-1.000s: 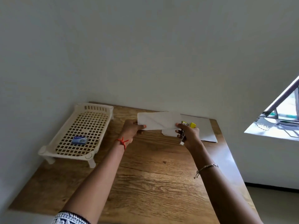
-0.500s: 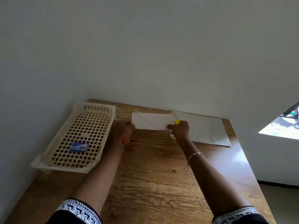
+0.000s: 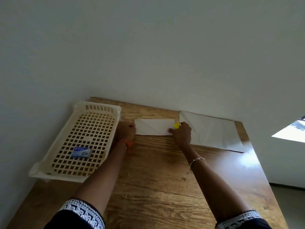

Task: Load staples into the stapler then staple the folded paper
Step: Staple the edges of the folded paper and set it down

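Note:
A folded white paper (image 3: 154,127) lies flat on the wooden table (image 3: 161,179) near the back wall. My left hand (image 3: 125,133) grips its left end with curled fingers. My right hand (image 3: 182,133) is closed around a small yellow stapler (image 3: 177,125) at the paper's right end; only the stapler's yellow tip shows above my fingers. A small blue staple box (image 3: 80,152) lies in the cream lattice tray (image 3: 99,107) to the left.
A larger sheet of white paper (image 3: 212,131) lies flat at the back right, against the wall. The tray stands along the table's left edge. The table's right edge drops off to the floor, with a bright window patch (image 3: 290,133) beyond.
The folded paper has come down from a raised, held position to lie flat on the table. Both hands moved back with it, and the camera tilted down and nearer.

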